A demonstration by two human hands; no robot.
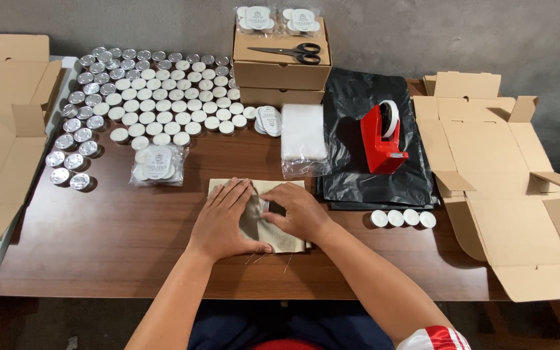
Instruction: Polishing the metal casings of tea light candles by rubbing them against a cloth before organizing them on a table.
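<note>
Pressed flat on a beige cloth pouch [277, 241] at the near edge of the brown table [98, 246].

Left hand [225, 220] laid open, palm down; right hand [299, 210] curled over a small tin, barely visible. Beyond the hands: stacked cardboard boxes [280, 68], black bags [371, 136], red tape dispenser [380, 139]. Beyond the left hand: rows of tealight candles [163, 97]. Right of the right hand: four tealights [402, 218].

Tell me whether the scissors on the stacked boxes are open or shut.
Shut. The scissors lie flat on the top cardboard box, blades together in one thin line, black handles side by side.
</note>
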